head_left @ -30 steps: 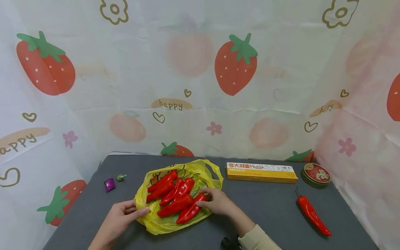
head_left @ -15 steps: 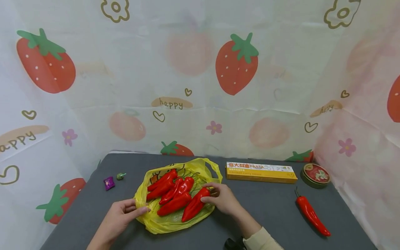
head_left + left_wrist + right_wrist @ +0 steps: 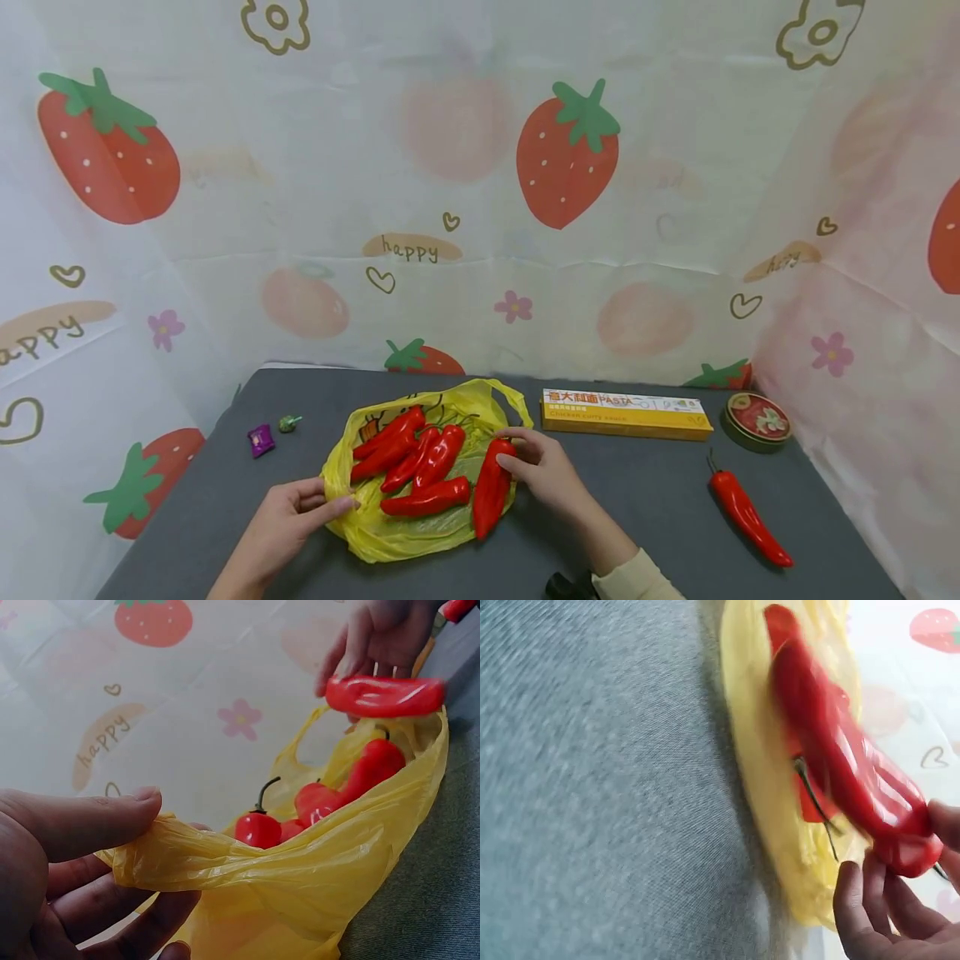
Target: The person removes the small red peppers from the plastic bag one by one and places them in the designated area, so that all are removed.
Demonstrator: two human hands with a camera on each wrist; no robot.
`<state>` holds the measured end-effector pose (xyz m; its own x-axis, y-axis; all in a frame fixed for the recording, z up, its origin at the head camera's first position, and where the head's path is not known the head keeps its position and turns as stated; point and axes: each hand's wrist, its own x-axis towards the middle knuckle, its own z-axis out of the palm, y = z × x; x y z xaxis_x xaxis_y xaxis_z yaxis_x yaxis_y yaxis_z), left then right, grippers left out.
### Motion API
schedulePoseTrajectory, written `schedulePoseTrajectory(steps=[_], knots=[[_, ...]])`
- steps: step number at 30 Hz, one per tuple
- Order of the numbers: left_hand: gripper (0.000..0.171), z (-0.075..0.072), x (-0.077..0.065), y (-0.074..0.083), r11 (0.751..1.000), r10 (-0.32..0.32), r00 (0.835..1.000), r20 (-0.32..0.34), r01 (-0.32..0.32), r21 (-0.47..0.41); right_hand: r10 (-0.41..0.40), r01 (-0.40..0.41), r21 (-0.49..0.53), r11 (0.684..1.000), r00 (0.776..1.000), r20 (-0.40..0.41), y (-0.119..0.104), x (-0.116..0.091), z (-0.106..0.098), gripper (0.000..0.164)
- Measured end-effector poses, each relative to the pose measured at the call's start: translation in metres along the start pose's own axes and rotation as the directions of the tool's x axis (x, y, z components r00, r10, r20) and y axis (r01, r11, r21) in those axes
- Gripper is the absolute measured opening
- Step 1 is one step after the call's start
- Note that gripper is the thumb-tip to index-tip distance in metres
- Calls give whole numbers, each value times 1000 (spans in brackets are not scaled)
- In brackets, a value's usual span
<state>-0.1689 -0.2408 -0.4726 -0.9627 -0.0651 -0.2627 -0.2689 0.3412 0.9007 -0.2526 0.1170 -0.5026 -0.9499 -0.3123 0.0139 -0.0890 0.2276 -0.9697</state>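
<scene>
A yellow plastic bag (image 3: pixel 382 540) lies on the table with its mouth spread and several red peppers (image 3: pixel 439 457) inside. My left hand (image 3: pixel 288 525) pinches the bag's left rim between thumb and fingers; in the left wrist view the thumb (image 3: pixel 112 821) lies over the folded plastic (image 3: pixel 180 855). At the bag's right side my right hand (image 3: pixel 543 467) grips one red pepper (image 3: pixel 491 492) by its stem end, tip pointing down. In the right wrist view this pepper (image 3: pixel 847 765) is slightly blurred and sits above the bag's opening, its thick end between thumb and fingers.
Another red pepper (image 3: pixel 750 517) lies on the grey table (image 3: pixel 645 500) at the right. Behind it are a yellow pasta box (image 3: pixel 626 415) and a round tin (image 3: pixel 757 421). A purple wrapped packet (image 3: pixel 261 441) and a small green item (image 3: pixel 288 423) lie at the left.
My right hand has lifted a pepper from the pile and moved it to the right, turning it more upright. Another pepper in the bag has shifted flatter. The left hand keeps its place.
</scene>
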Motion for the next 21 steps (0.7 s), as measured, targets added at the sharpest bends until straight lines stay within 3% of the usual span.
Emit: schedulePoseTrajectory(steps=[8, 16, 21], knots=[[50, -1, 1, 0, 1000, 4, 1000, 9, -4, 3, 68, -64, 180, 982, 998, -14, -2, -1, -4, 42], [53, -1, 1, -1, 1000, 5, 1000, 16, -5, 1, 82, -79, 93, 993, 996, -26, -6, -4, -13, 38], [54, -2, 1, -2, 1000, 6, 1000, 23, -6, -9, 71, -71, 28, 997, 997, -9, -4, -8, -21, 48]])
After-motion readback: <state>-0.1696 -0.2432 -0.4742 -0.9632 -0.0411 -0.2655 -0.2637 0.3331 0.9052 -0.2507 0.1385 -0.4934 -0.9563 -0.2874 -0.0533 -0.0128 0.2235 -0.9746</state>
